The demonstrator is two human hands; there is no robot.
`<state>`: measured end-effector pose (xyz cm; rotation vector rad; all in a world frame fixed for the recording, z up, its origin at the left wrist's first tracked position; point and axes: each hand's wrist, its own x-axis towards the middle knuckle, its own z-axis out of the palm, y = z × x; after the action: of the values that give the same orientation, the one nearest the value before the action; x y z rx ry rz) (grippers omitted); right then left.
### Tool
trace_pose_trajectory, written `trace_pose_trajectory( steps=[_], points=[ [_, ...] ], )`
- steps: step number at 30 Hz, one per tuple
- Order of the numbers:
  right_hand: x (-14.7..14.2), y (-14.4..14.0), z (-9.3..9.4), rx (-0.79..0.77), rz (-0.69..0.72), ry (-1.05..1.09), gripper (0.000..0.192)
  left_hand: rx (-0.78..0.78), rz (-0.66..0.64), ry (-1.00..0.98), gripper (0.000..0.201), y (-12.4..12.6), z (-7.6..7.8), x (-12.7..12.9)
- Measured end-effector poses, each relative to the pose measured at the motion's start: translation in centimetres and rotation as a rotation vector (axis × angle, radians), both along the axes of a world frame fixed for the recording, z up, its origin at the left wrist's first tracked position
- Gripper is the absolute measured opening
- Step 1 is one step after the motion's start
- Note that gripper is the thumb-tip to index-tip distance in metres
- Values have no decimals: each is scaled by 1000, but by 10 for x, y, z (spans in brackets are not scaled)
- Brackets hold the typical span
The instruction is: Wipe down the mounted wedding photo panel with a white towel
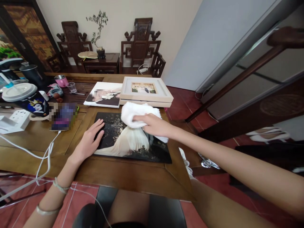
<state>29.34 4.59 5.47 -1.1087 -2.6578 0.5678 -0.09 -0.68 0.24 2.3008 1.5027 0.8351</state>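
Dark glossy photo print [133, 142] lies flat on the wooden counter [133, 177], dead ahead of the person at 12 o'clock, its long axis running left to right, from 9 to 3 o'clock. It shows a figure in a white gown on a black ground. Left hand [91, 139] rests flat on the print's near-left corner, fingers spread and pressing down, bracelets on the wrist. Right hand [154, 125] comes in from 3 o'clock and lies over the print's upper-right part, fingers closed around a bunched white cloth [136, 112] that touches the print's far edge; this hand is the one over the picture's middle, the left only at its margin. Beyond, toward 12 o'clock, a pale framed photo [146, 90] sits just past the cloth, with an unframed print [104, 95] beside it at 11. At 9 to 10 o'clock: a cup [28, 99] with a cartoon queen figure, a phone [63, 117] on a white charging cable [45, 152]. No readable writing or brand anywhere.
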Motion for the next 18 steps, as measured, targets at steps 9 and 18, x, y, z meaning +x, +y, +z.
trace_pose_trajectory(
  steps=[9,18],
  points=[
    [-9,-84,-2,-8,6,-267,67,20,6,-3,49,0,-1,3],
    [-29,-88,9,-156,311,-210,69,16,3,11,50,1,0,3]
  ],
)
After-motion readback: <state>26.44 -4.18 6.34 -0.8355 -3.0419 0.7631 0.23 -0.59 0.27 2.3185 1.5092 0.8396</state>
